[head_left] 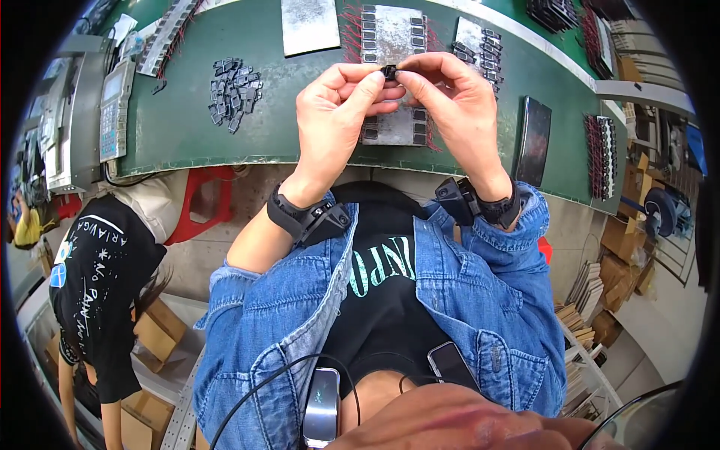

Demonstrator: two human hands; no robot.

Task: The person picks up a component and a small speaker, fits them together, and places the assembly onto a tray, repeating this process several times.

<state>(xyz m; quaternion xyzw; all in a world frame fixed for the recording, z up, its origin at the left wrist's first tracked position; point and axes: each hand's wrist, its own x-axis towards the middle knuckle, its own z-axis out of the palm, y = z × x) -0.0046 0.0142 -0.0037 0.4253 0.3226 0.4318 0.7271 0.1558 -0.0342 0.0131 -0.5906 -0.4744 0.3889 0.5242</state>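
Note:
Above the green workbench (300, 139), my left hand (337, 112) and my right hand (457, 101) meet fingertip to fingertip. Both pinch a small black rectangular part (389, 72) between thumb and forefinger. Just beneath them lies a grey metal plate (391, 34), partly covered by my hands. Small black rectangular pieces (418, 31) with thin red wires line its two sides. To the left of my left hand is a loose pile of small black plastic pieces (235, 94). Another plate (469, 34) with more black pieces is beyond my right hand.
A bare metal plate (310, 26) lies at the back. A dark phone-like slab (533, 139) and a row of red-wired parts (601, 157) are on the right. A keypad device (115, 112) stands at the left edge. Beside a red stool (202, 206) is another person (105, 277).

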